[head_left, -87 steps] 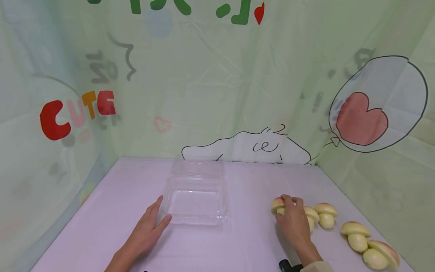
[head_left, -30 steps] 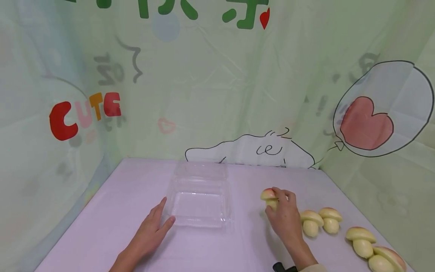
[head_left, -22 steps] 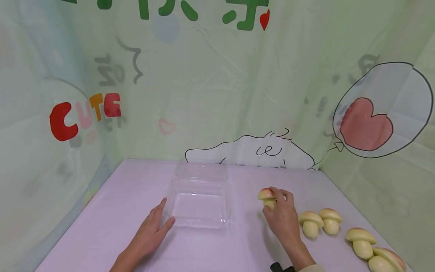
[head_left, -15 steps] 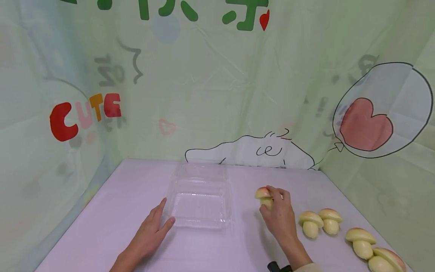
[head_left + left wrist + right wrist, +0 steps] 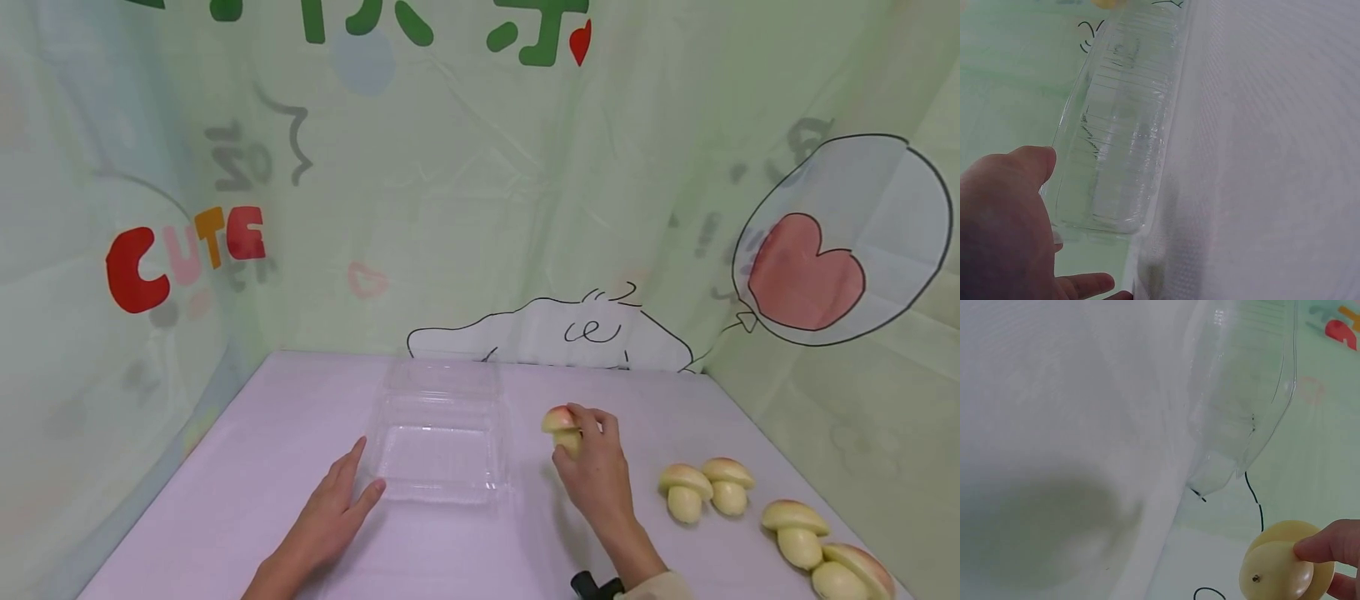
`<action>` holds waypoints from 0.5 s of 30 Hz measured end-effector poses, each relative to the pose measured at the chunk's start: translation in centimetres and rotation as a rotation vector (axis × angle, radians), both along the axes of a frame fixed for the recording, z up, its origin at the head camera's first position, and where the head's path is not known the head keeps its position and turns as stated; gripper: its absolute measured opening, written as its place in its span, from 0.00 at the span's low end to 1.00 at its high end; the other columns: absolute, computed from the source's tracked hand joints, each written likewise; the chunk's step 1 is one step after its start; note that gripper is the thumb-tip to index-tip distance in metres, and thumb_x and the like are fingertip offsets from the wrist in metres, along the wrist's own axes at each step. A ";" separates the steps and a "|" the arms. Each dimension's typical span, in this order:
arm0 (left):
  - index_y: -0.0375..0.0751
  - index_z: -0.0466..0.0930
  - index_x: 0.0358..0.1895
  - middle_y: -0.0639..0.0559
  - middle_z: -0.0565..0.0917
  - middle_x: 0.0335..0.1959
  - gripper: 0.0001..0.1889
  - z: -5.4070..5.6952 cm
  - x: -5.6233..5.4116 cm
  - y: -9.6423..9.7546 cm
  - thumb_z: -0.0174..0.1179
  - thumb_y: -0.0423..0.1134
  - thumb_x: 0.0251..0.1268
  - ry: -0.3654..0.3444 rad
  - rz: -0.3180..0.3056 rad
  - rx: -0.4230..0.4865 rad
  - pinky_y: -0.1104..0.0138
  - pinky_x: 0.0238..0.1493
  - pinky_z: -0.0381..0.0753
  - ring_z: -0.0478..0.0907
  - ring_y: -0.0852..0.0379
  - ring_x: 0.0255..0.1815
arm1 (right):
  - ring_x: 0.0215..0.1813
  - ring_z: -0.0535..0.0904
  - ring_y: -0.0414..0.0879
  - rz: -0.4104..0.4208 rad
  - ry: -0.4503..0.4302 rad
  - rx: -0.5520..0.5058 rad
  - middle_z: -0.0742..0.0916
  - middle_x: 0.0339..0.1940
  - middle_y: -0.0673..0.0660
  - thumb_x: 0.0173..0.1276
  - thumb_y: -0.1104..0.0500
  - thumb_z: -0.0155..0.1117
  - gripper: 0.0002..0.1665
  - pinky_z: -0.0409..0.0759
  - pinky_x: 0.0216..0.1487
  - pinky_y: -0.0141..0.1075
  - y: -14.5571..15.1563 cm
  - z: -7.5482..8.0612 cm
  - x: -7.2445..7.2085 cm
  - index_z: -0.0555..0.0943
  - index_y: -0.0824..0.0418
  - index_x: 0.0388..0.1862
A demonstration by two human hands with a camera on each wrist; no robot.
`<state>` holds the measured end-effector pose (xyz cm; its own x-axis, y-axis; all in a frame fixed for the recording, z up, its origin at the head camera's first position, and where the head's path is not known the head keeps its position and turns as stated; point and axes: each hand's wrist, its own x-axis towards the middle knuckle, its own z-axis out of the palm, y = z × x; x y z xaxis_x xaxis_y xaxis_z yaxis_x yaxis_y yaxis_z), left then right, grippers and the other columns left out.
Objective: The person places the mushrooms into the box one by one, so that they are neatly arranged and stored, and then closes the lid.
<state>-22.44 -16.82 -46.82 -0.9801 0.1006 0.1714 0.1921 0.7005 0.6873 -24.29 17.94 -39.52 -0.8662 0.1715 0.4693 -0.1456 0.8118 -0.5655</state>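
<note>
My right hand (image 5: 600, 471) grips a toy mushroom (image 5: 561, 419) with a pale yellow stem and a red-tinged cap, held above the table to the right of a clear plastic box. In the right wrist view the thumb presses the rounded stem of the mushroom (image 5: 1275, 572). The clear plastic box (image 5: 438, 492) stands mid-table with its lid raised at the back. At the box's left side my left hand (image 5: 330, 504) has its fingers extended and thumb spread. In the left wrist view the thumb (image 5: 1035, 164) lies right at the wall of the box (image 5: 1129, 125).
Two more toy mushrooms (image 5: 684, 492) stand side by side to the right of my right hand. Another pair of mushrooms (image 5: 798, 546) lies nearer the table's right edge. A pale lilac cloth (image 5: 450, 550) covers the table, and printed curtains (image 5: 480, 208) enclose it.
My right hand has lifted the mushroom from beside the others and carried it left, nearer the box. The left hand and the box have stayed in place; the head view has shifted slightly.
</note>
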 end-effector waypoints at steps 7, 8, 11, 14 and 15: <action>0.45 0.47 0.85 0.33 0.61 0.80 0.41 -0.1 0.0 0.1 0.48 0.62 0.80 0.003 0.002 -0.002 0.35 0.75 0.60 0.59 0.30 0.80 | 0.38 0.82 0.58 0.026 0.018 -0.002 0.76 0.62 0.68 0.60 0.68 0.67 0.32 0.75 0.34 0.44 -1.0 0.1 -0.1 0.78 0.61 0.66; 0.45 0.47 0.85 0.33 0.61 0.80 0.41 0.0 0.1 0.1 0.48 0.62 0.80 0.002 0.001 -0.004 0.35 0.75 0.60 0.59 0.30 0.80 | 0.38 0.81 0.58 0.030 0.021 -0.002 0.76 0.61 0.68 0.60 0.68 0.67 0.32 0.75 0.33 0.44 -1.1 0.1 -0.2 0.78 0.61 0.66; 0.45 0.46 0.85 0.34 0.61 0.80 0.42 0.1 0.1 0.0 0.48 0.63 0.80 -0.003 -0.002 -0.002 0.34 0.75 0.60 0.59 0.30 0.80 | 0.38 0.81 0.58 0.038 0.033 -0.015 0.77 0.61 0.67 0.60 0.68 0.67 0.32 0.74 0.34 0.43 -1.4 0.2 -0.2 0.78 0.61 0.66; 0.46 0.45 0.85 0.35 0.60 0.81 0.42 0.2 0.1 0.0 0.47 0.64 0.80 -0.010 -0.007 0.000 0.34 0.75 0.59 0.58 0.30 0.81 | 0.38 0.81 0.59 0.045 0.040 -0.019 0.76 0.61 0.67 0.60 0.68 0.67 0.32 0.75 0.35 0.43 -1.8 0.3 -0.2 0.78 0.61 0.66; 0.46 0.45 0.85 0.35 0.60 0.81 0.42 0.2 0.1 0.0 0.47 0.64 0.80 -0.012 -0.009 0.000 0.34 0.75 0.59 0.58 0.30 0.81 | 0.38 0.82 0.59 0.046 0.041 -0.020 0.77 0.61 0.67 0.60 0.68 0.67 0.32 0.76 0.35 0.44 -1.9 0.3 -0.2 0.78 0.61 0.66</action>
<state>-22.33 -16.82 -46.58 -0.9811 0.1091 0.1599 0.1901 0.6986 0.6898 -24.50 16.01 -39.19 -0.8534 0.1414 0.5016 -0.2063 0.7923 -0.5743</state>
